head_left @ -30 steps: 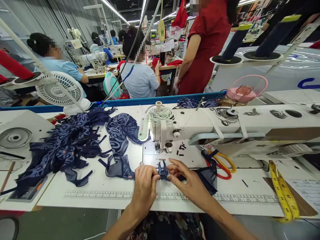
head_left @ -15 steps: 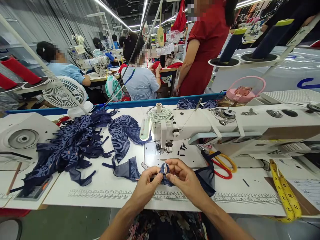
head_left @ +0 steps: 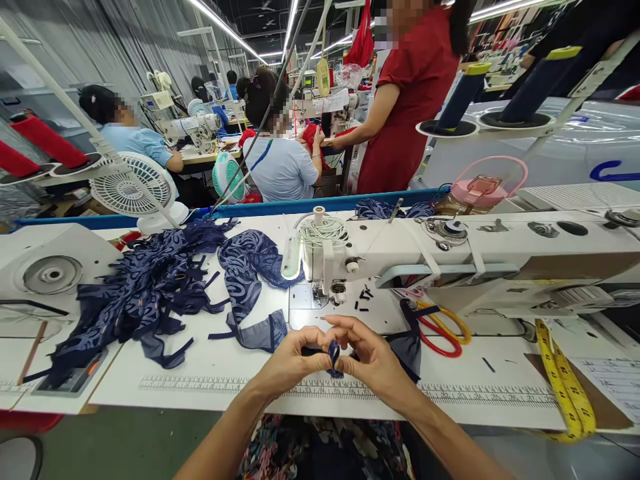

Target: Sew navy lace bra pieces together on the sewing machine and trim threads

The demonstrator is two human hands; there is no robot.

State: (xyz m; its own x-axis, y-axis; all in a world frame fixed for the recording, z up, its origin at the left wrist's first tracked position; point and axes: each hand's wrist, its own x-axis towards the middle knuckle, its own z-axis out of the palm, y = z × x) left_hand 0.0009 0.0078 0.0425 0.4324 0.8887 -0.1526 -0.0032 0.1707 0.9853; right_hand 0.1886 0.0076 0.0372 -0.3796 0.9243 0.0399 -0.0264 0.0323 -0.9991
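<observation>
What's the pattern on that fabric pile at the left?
Lighter blue swirls on navy; the fabric pile shows best in the head view.

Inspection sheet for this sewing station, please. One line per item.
Surface: white table, ruler scale along the near edge.
Job's things: small navy piece in the hands, in front of the sewing machine; navy fabric pile to the left.
Clutter: dark scraps by the needle area; red scissor handle and tape measure to the right.
Hands: left hand and right hand pinch the navy piece together.
Cables: pale cord coiled on the machine.
Surroundings: co-worker in red standing beyond the table.
</observation>
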